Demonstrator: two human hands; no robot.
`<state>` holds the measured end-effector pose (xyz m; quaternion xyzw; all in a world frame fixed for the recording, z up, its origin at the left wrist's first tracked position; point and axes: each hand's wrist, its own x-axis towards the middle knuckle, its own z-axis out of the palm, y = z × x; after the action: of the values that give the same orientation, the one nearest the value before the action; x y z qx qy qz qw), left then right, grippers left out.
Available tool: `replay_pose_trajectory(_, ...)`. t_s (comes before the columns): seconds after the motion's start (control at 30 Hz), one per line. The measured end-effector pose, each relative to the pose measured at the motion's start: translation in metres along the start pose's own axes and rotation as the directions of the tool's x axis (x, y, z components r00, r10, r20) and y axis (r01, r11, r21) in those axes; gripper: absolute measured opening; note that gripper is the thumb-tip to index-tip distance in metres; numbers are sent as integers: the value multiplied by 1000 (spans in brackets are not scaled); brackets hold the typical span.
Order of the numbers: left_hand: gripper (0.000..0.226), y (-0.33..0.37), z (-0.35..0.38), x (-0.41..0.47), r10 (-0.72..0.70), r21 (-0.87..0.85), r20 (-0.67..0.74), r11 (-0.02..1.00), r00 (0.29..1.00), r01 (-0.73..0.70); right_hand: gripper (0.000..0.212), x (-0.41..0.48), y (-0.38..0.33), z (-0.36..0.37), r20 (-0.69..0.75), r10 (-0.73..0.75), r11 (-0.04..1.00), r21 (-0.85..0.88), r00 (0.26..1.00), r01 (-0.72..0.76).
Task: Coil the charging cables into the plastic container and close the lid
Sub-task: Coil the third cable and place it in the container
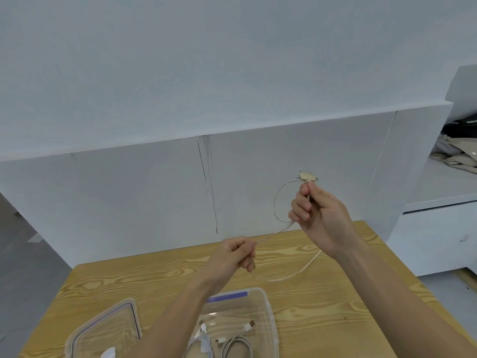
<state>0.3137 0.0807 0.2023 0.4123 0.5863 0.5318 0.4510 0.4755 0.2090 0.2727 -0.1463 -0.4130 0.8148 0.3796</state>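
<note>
Two hands up over the bench (pixel 335 293), one pale cable (pixel 275 200) strung between them. Right hand (pixel 320 215) is higher and farther out, fingers (pixel 300 205) curled in, thumb and forefinger pinching the cord just under its three-way plug head (pixel 306 176). A single loop hangs to that hand's left. Left hand (pixel 237 254), lower and nearer, is closed round the run slanting down from the loop, though blur hides the exact hold. Slack trails on the wood to the right. Container (pixel 269 308) sits open below the left forearm with white cables (pixel 237 344) coiled inside, lid (pixel 108 324) to its left. Next loop, I'd say, feeds from the left hand up to the right.
</note>
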Motion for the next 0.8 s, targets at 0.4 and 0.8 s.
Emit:
replay_pose_trajectory(0.4,14,25,5,11,-196,-679,-66,727,978,100,31,-4,-2,-38,-74,-11,999,-48,997,7)
replay_pose_trajectory(0.8,20,48,71,16,-67,-546,-320,828,945,-126,31,-8,35,-30,-67,-92,953,-296,993,69)
